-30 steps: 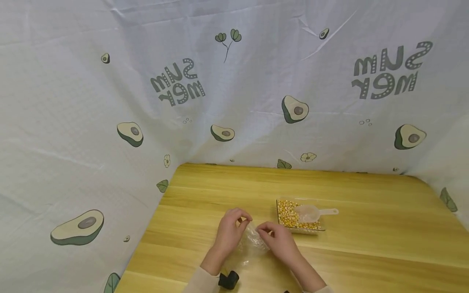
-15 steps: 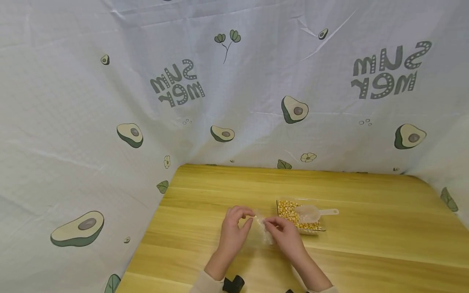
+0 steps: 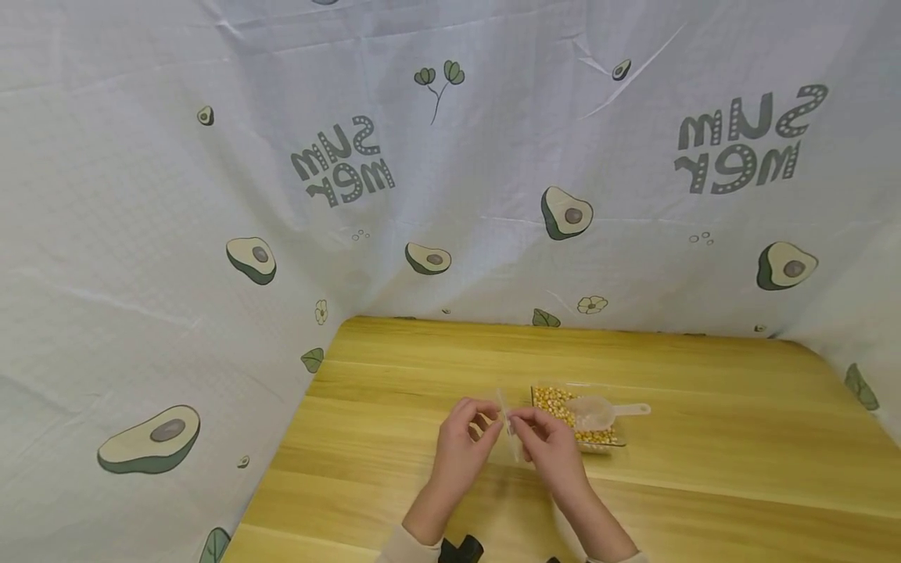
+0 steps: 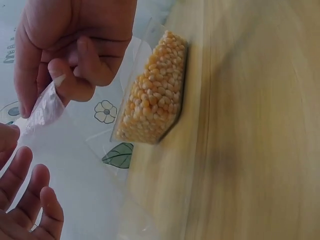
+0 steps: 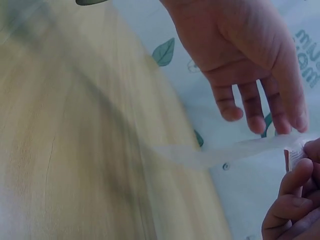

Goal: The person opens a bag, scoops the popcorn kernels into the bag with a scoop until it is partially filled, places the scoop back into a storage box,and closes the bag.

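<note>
Both hands are up over the wooden table (image 3: 704, 438), working a thin clear plastic bag (image 3: 508, 434) between them. The right hand (image 3: 549, 442) has its thumb and forefinger pinched on the bag's top edge, other fingers curled in; the left wrist view shows that pinch pretty clearly. The left hand (image 3: 461, 438) is at the other side of that same edge with fingers bent toward it, but in the right wrist view its fingers look fairly straight and loose, so I can't really tell if it's actually gripping. The bag hangs between the two hands, just above the table. Right behind the right hand sits a clear tray (image 3: 612, 442) of yellow corn kernels (image 3: 551, 403) with a clear plastic scoop (image 3: 601, 410) lying on top, handle pointing right. The only writing is on the avocado-print cloth (image 3: 176, 234) behind the table: it reads "SUMMER" mirrored, printed twice.
</note>
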{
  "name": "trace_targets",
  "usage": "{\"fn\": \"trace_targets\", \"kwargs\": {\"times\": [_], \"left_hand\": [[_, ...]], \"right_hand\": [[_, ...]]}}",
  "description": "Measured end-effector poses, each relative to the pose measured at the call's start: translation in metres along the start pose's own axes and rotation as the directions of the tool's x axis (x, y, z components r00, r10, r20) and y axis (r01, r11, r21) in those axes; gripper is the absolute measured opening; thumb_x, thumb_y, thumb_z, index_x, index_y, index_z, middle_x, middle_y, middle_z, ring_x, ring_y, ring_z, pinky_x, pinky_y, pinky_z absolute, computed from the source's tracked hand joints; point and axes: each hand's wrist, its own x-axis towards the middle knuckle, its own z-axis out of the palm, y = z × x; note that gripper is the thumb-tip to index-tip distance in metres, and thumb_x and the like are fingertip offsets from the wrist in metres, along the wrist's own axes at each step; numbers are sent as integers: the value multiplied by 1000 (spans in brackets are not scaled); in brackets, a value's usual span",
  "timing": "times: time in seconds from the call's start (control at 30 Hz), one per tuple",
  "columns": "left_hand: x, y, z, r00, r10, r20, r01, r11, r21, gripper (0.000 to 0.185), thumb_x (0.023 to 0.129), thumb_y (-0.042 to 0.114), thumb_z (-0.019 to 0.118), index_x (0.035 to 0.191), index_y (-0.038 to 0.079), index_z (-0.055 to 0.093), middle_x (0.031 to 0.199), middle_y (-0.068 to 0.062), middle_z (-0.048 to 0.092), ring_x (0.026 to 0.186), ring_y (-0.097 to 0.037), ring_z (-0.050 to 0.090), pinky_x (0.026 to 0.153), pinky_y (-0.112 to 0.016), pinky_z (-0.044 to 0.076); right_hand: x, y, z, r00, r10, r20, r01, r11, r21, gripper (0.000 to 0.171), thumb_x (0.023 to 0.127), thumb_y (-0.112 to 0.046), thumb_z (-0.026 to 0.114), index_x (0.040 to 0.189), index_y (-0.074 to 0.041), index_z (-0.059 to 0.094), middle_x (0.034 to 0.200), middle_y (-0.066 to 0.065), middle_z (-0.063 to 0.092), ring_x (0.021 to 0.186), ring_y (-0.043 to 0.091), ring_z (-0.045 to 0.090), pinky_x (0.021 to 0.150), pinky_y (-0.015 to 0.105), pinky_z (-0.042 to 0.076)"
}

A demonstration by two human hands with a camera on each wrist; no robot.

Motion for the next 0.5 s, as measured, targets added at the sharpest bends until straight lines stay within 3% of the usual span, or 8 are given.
{"fn": "trace_targets", "kwargs": {"times": [0.17, 0.37, 0.5], "left_hand": [[1, 6, 5, 997, -82, 4, 83, 993, -84, 16, 93, 17, 70, 109, 15, 69, 102, -4, 67, 89, -10, 64, 71, -20, 53], [2, 12, 6, 972, -229, 42, 233, 939, -252, 17, 94, 17, 68, 110, 12, 69, 104, -7, 67, 84, -6, 62, 65, -21, 55], [2, 15, 5, 965, -259, 49, 262, 920, -293, 18, 94, 16, 68, 111, 9, 68, 106, -8, 67, 83, -8, 62, 65, -21, 56]], "right_hand": [[-2, -5, -1, 1000, 5, 9, -6, 999, 36, 19, 96, -16, 66, 108, -2, 72, 96, 4, 68, 55, 7, 43, 53, 20, 39], [-4, -9, -2, 1000, -30, 2, 30, 1000, -3, 19, 93, -20, 70, 103, -4, 74, 92, 4, 71, 57, 8, 45, 56, 23, 43], [-4, -12, -1, 999, -40, -10, 40, 998, -41, 17, 92, -20, 71, 99, -5, 74, 88, 5, 70, 58, 9, 47, 57, 24, 45]]}}
